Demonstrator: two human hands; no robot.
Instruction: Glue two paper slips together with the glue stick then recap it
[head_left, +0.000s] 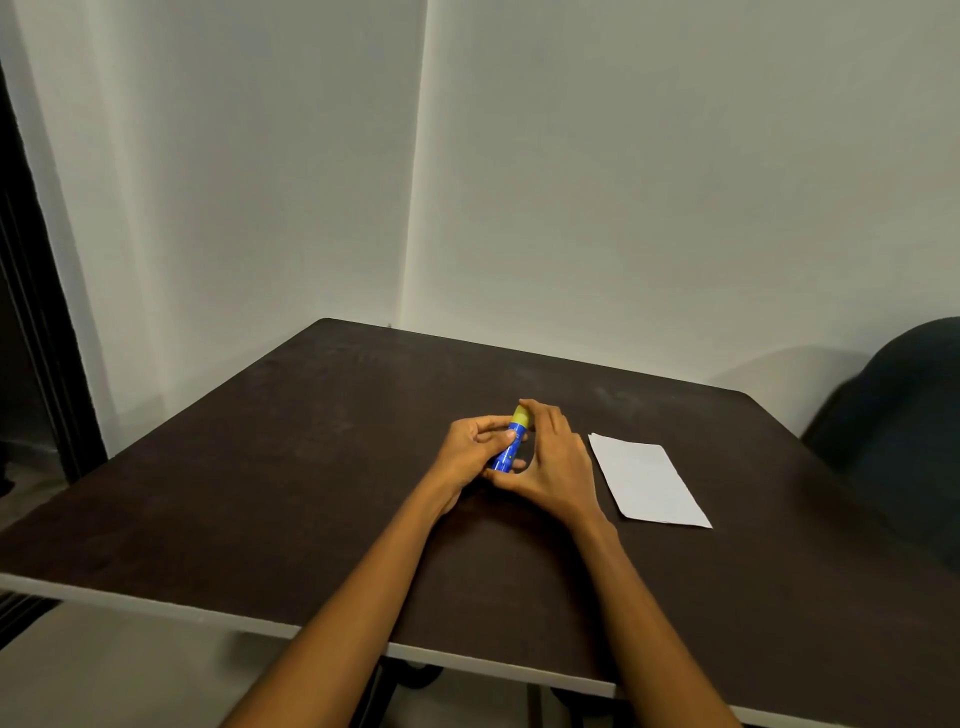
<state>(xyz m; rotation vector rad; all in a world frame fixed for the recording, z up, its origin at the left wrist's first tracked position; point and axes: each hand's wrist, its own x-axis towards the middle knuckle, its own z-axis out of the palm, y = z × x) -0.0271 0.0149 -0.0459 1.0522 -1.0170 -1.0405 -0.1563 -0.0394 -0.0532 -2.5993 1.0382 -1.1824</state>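
A blue glue stick (505, 453) with a yellow cap (520, 417) is held tilted above the middle of the dark table (311, 467). My left hand (470, 449) grips its blue body from the left. My right hand (553, 460) curls round it from the right, with fingertips at the yellow cap and the thumb under the lower end. The cap sits on the stick. White paper (647, 480) lies flat on the table just right of my right hand; I cannot tell whether it is one slip or two stacked.
The table stands in a corner between two pale walls (623, 182). A dark chair back (893, 415) rises at the table's right side. The table's light near edge (208, 616) runs across the bottom left.
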